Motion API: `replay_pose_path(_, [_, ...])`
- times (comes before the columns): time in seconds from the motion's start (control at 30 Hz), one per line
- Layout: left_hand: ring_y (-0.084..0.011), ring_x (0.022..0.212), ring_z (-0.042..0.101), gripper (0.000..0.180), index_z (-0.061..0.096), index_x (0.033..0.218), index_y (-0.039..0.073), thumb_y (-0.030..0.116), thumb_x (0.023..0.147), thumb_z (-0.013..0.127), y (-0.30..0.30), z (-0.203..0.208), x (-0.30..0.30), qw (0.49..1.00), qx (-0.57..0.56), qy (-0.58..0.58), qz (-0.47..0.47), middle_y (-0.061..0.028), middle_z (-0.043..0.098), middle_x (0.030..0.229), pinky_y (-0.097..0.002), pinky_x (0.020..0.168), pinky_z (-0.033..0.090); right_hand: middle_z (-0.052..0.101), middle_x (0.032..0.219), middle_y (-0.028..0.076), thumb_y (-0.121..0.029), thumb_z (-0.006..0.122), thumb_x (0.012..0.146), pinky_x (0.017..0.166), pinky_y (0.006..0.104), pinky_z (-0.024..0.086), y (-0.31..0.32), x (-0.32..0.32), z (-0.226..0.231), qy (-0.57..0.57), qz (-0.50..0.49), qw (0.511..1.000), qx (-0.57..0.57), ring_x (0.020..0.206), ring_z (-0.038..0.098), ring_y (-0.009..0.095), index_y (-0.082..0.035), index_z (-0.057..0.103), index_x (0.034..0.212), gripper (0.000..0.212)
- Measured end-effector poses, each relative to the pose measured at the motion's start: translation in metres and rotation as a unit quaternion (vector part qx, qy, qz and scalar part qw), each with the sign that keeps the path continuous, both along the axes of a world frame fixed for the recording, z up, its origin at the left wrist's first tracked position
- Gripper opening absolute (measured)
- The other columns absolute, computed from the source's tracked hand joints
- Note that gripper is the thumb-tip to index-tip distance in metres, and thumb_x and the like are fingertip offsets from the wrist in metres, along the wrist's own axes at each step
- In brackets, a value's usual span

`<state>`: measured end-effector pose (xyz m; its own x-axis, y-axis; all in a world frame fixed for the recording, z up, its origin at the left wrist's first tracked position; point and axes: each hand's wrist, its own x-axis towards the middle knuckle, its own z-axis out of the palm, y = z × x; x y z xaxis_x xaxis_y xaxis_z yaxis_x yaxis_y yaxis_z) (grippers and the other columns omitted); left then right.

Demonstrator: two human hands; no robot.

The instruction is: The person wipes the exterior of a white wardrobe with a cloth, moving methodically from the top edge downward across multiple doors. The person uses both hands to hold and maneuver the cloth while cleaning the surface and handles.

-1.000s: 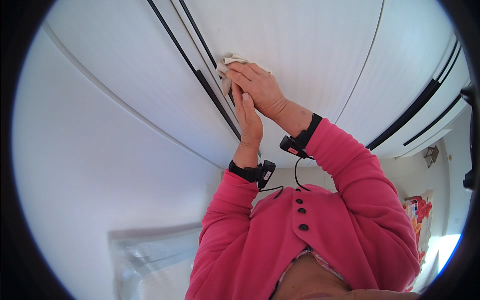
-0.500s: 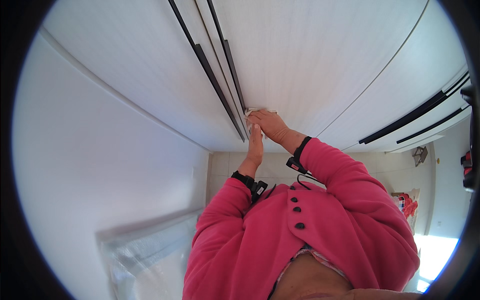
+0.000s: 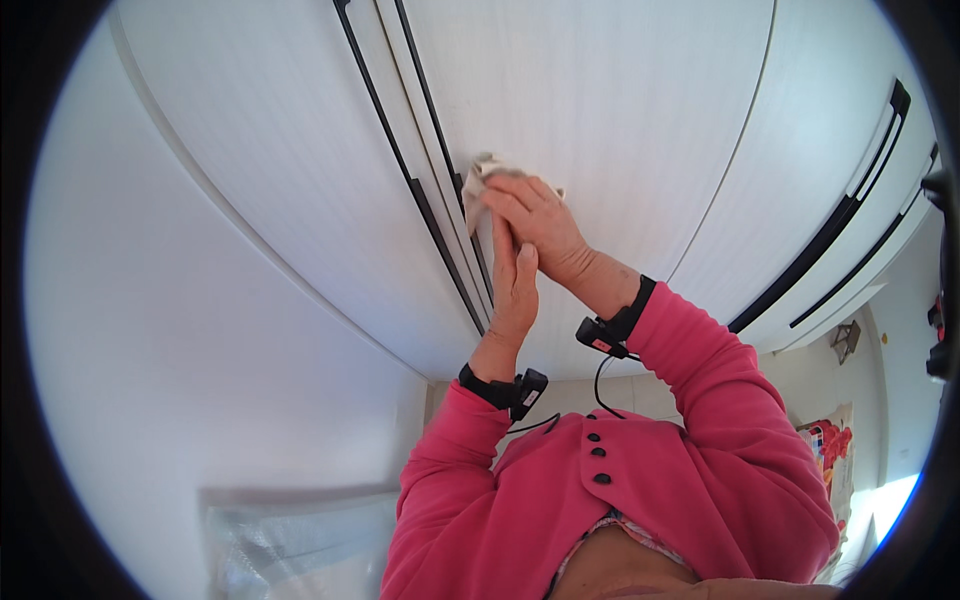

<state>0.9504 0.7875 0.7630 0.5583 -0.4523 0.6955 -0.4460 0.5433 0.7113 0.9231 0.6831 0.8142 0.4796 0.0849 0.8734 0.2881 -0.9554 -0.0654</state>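
Observation:
My right hand (image 3: 543,222) presses a crumpled beige cloth (image 3: 478,180) against the white cabinet door (image 3: 610,110), its fingers bent over the cloth. The cloth lies beside the long black handle (image 3: 424,80) at the door's left edge. Just below, my left hand (image 3: 514,290) has its fingers stretched out straight, their tips reaching up against my right hand and the cloth's lower edge. Part of the left fingertips is hidden under the right hand.
Left of the door gap, a second black handle (image 3: 385,110) runs along the neighbouring white door. More dark handles (image 3: 800,265) line doors at the right. A white wall (image 3: 200,330) stands to the left, with a clear plastic-wrapped item (image 3: 310,540) below it. Pale floor tiles (image 3: 640,392) show beneath.
Both hands and the cloth have moved up along the black handle. More of the cloth now shows beyond the right fingers. The view has also shifted slightly.

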Motion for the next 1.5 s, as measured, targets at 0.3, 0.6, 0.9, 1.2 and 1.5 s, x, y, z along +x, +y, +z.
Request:
replay_pose_path(0.3, [-0.0315, 0.148, 0.024, 0.066, 0.015, 0.156, -0.005, 0.025, 0.104, 0.042, -0.022, 0.128, 0.018, 0.988, -0.068, -0.124, 0.063, -0.0192, 0.023, 0.160, -0.0408, 0.120, 0.020, 0.065, 0.119, 0.005, -0.009, 0.064, 0.080, 0.091, 0.0384, 0.051, 0.008, 0.028, 0.122, -0.118, -0.016, 0.992, -0.046, 0.107, 0.060, 0.027, -0.010, 0.065, 0.120, 0.040])
replay_pose_path(0.6, [-0.0302, 0.145, 0.030, 0.065, 0.016, 0.156, -0.005, 0.022, 0.103, 0.044, -0.006, 0.008, -0.009, 0.999, 0.020, 0.041, 0.018, -0.0197, 0.029, 0.157, -0.0393, 0.119, 0.024, 0.064, 0.117, 0.006, -0.012, 0.065, 0.079, 0.096, 0.0399, 0.047, -0.002, 0.004, 0.003, 0.086, -0.015, 0.996, -0.036, 0.109, 0.058, 0.027, -0.010, 0.064, 0.117, 0.038])
replay_pose_path(0.9, [-0.0296, 0.150, 0.023, 0.069, 0.014, 0.157, -0.004, 0.022, 0.103, 0.047, 0.005, 0.012, -0.004, 0.999, 0.011, -0.032, -0.018, -0.0201, 0.023, 0.161, -0.0384, 0.121, 0.020, 0.061, 0.121, 0.008, -0.011, 0.065, 0.082, 0.099, 0.0416, 0.046, -0.001, -0.003, 0.004, 0.013, -0.007, 0.999, 0.032, 0.112, 0.058, 0.029, -0.011, 0.059, 0.123, 0.041])
replay_pose_path(1.2, [-0.0285, 0.153, 0.017, 0.065, 0.014, 0.158, -0.001, 0.013, 0.103, 0.045, -0.011, 0.015, 0.018, 0.997, 0.041, -0.015, -0.067, -0.0173, 0.019, 0.164, -0.0382, 0.123, 0.015, 0.059, 0.127, 0.007, -0.008, 0.066, 0.080, 0.096, 0.0423, 0.045, -0.013, -0.006, -0.004, -0.039, -0.113, 0.992, -0.035, 0.112, 0.057, 0.029, -0.013, 0.058, 0.129, 0.050])
replay_pose_path(1.5, [-0.0220, 0.138, 0.044, 0.044, 0.046, 0.144, 0.001, 0.009, 0.101, 0.051, 0.025, 0.004, 0.037, 0.994, 0.067, 0.090, 0.014, -0.0132, 0.051, 0.145, -0.0358, 0.116, 0.030, 0.064, 0.116, 0.008, 0.004, 0.064, 0.079, 0.089, 0.0425, 0.050, -0.019, 0.000, 0.013, -0.057, -0.075, 0.995, 0.019, 0.105, 0.061, 0.032, -0.010, 0.062, 0.116, 0.039])
